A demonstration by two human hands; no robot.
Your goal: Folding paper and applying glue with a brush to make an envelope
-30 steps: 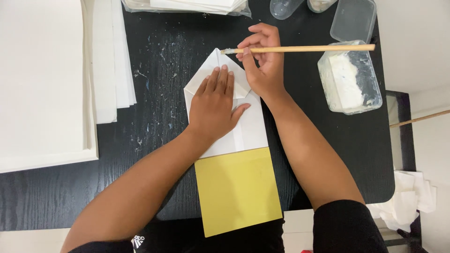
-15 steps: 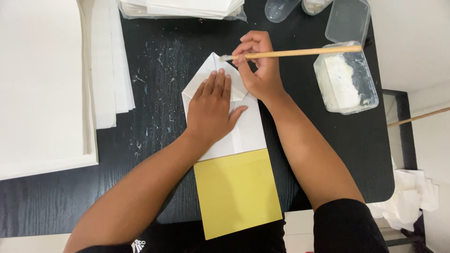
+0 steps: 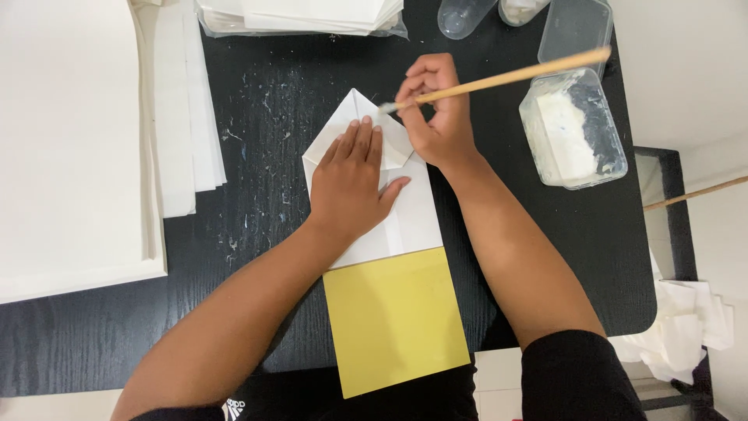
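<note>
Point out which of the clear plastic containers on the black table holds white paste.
The rectangular tub at the table's right edge, just right of the right hand: white paste fills it. The lid-like tray and round cup beyond it look empty.

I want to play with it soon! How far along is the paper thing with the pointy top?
Done so far: the white paper is folded to a point at the top, and a yellow sheet lies under its lower end. In hand: the left hand presses it flat while the right hand holds a wooden brush at the flap. Left, probably: pasting from the tub of white paste.
</note>
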